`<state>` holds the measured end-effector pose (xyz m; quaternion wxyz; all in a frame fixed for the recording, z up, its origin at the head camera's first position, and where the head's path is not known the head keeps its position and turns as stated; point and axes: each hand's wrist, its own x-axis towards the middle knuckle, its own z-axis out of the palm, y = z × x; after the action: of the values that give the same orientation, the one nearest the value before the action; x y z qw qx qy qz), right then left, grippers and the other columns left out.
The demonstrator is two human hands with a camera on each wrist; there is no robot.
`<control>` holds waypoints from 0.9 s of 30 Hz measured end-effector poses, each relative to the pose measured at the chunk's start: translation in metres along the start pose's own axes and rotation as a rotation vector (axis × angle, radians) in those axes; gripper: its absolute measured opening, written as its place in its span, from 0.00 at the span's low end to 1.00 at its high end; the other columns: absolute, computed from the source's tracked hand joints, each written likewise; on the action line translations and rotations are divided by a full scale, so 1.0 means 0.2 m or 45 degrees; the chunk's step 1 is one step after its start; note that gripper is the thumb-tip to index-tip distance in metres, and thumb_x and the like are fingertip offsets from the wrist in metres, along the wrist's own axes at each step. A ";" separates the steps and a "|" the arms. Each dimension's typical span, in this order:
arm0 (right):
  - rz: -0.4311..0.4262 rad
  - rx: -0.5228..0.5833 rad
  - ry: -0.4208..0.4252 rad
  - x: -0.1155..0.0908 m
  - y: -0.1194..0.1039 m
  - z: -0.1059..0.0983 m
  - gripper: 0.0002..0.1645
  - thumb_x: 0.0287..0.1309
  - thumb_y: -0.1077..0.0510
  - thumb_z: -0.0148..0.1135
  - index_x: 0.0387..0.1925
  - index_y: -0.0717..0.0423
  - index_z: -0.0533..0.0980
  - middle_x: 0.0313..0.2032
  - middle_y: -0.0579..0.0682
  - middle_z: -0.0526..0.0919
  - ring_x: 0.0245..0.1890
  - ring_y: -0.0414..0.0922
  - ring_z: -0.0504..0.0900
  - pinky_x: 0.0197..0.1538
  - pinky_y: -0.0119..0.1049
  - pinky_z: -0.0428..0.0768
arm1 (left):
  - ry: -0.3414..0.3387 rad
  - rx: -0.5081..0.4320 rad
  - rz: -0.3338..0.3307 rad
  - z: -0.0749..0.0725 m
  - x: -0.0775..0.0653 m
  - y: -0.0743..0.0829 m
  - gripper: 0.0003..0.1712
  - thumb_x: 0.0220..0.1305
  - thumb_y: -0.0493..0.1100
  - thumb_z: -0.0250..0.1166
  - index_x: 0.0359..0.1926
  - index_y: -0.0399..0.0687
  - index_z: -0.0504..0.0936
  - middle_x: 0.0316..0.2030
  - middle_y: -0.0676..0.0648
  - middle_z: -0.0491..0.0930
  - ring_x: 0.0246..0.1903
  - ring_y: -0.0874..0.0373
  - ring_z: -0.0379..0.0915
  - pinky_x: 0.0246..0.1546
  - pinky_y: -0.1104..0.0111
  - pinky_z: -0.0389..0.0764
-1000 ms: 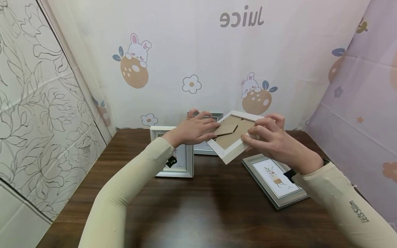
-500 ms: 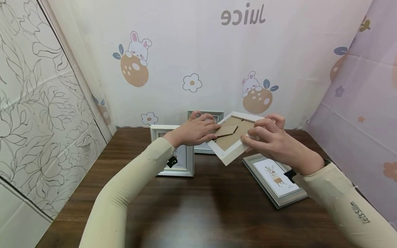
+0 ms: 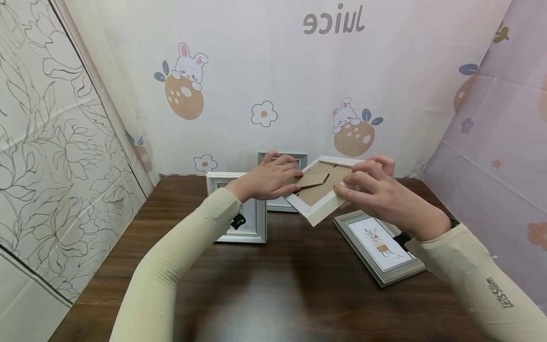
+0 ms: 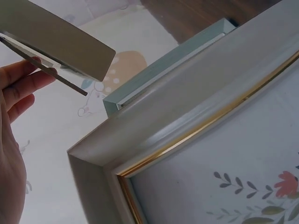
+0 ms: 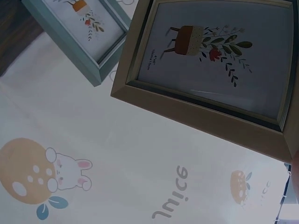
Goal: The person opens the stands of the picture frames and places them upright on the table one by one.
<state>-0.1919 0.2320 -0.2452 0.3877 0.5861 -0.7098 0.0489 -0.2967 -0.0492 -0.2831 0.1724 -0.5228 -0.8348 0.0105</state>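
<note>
A white picture frame (image 3: 314,213) is held tilted above the table, its brown back and hinged stand (image 3: 314,181) facing up in the head view. My left hand (image 3: 271,179) pinches the stand at the frame's left side; in the left wrist view the fingers touch the stand, which sits slightly off the back. My right hand (image 3: 376,190) grips the frame's right edge with bent fingers. In the right wrist view the frame's front (image 5: 201,121) shows a print of a plant in an orange pot.
A white picture frame (image 3: 261,223) stands upright behind my left forearm. Behind it, against the patterned curtain (image 3: 231,95), stands a grey-green frame (image 3: 283,208). A silver-grey frame (image 3: 367,256) lies face up on the dark wooden table (image 3: 265,285), partly under my right wrist.
Both hands keep their hold. The frame and my right hand have shifted only very slightly to the right.
</note>
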 end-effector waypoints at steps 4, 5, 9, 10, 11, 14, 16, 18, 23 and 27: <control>0.008 0.018 -0.023 0.00 0.00 -0.02 0.20 0.78 0.50 0.42 0.50 0.56 0.78 0.40 0.54 0.75 0.43 0.56 0.69 0.47 0.61 0.52 | 0.022 -0.007 0.010 -0.01 0.00 0.00 0.24 0.76 0.55 0.47 0.61 0.49 0.77 0.56 0.51 0.77 0.63 0.53 0.60 0.62 0.51 0.48; 0.002 0.025 -0.015 0.00 0.00 -0.02 0.20 0.78 0.50 0.43 0.49 0.56 0.78 0.40 0.54 0.75 0.43 0.56 0.69 0.47 0.61 0.52 | 0.028 -0.012 0.011 -0.01 0.00 0.00 0.23 0.76 0.55 0.47 0.60 0.49 0.77 0.55 0.51 0.77 0.63 0.53 0.60 0.62 0.51 0.48; 0.004 0.053 -0.004 0.00 0.00 -0.02 0.20 0.78 0.50 0.43 0.49 0.57 0.78 0.40 0.54 0.75 0.43 0.56 0.68 0.47 0.61 0.52 | 0.048 -0.011 0.015 -0.03 0.01 -0.01 0.24 0.76 0.56 0.48 0.59 0.48 0.77 0.54 0.51 0.77 0.62 0.53 0.60 0.61 0.52 0.48; 0.002 0.060 0.002 0.00 0.00 -0.03 0.21 0.78 0.50 0.43 0.49 0.57 0.79 0.40 0.55 0.76 0.43 0.56 0.68 0.47 0.61 0.52 | 0.051 -0.009 0.015 -0.03 0.01 -0.01 0.24 0.75 0.56 0.47 0.59 0.48 0.77 0.54 0.50 0.77 0.62 0.54 0.60 0.61 0.51 0.48; 0.006 0.064 -0.001 0.00 0.00 -0.03 0.21 0.78 0.49 0.43 0.49 0.58 0.79 0.40 0.55 0.76 0.43 0.56 0.68 0.47 0.61 0.52 | 0.054 -0.008 0.015 -0.04 0.01 -0.01 0.24 0.75 0.56 0.47 0.59 0.48 0.77 0.54 0.50 0.77 0.62 0.54 0.60 0.61 0.51 0.48; 0.027 0.068 -0.021 0.00 -0.01 -0.03 0.22 0.77 0.48 0.43 0.50 0.57 0.78 0.40 0.55 0.76 0.44 0.57 0.68 0.47 0.61 0.51 | 0.058 -0.004 0.013 -0.05 0.01 -0.01 0.24 0.75 0.56 0.47 0.59 0.49 0.77 0.54 0.50 0.77 0.61 0.54 0.59 0.61 0.51 0.48; 0.034 0.067 -0.029 -0.01 0.00 -0.03 0.22 0.77 0.48 0.43 0.50 0.57 0.78 0.41 0.55 0.76 0.44 0.57 0.68 0.48 0.61 0.51 | 0.060 0.008 0.012 -0.06 0.01 -0.01 0.24 0.75 0.57 0.46 0.59 0.49 0.76 0.54 0.51 0.77 0.61 0.54 0.59 0.61 0.51 0.47; 0.035 0.069 -0.021 -0.01 0.00 -0.03 0.22 0.77 0.48 0.43 0.50 0.57 0.78 0.40 0.55 0.76 0.44 0.57 0.68 0.48 0.61 0.51 | 0.065 0.014 0.008 -0.06 0.01 -0.02 0.24 0.75 0.57 0.46 0.59 0.49 0.76 0.53 0.51 0.76 0.61 0.53 0.59 0.61 0.51 0.47; 0.014 0.071 0.003 -0.01 0.00 -0.02 0.21 0.78 0.49 0.43 0.49 0.58 0.78 0.40 0.56 0.76 0.42 0.57 0.68 0.47 0.62 0.52 | 0.088 0.017 -0.004 -0.07 0.01 -0.02 0.24 0.74 0.56 0.47 0.58 0.49 0.76 0.51 0.50 0.75 0.60 0.53 0.58 0.60 0.51 0.47; 0.021 0.076 -0.023 -0.01 0.00 -0.01 0.21 0.78 0.50 0.42 0.49 0.57 0.79 0.39 0.55 0.76 0.42 0.55 0.68 0.47 0.62 0.52 | 0.123 0.036 -0.004 -0.08 0.01 -0.03 0.23 0.73 0.56 0.48 0.57 0.49 0.76 0.50 0.50 0.74 0.60 0.53 0.58 0.60 0.50 0.47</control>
<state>-0.1905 0.2348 -0.2452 0.3634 0.5918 -0.7163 0.0679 -0.2968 -0.0531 -0.2664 0.2201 -0.5190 -0.8259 -0.0032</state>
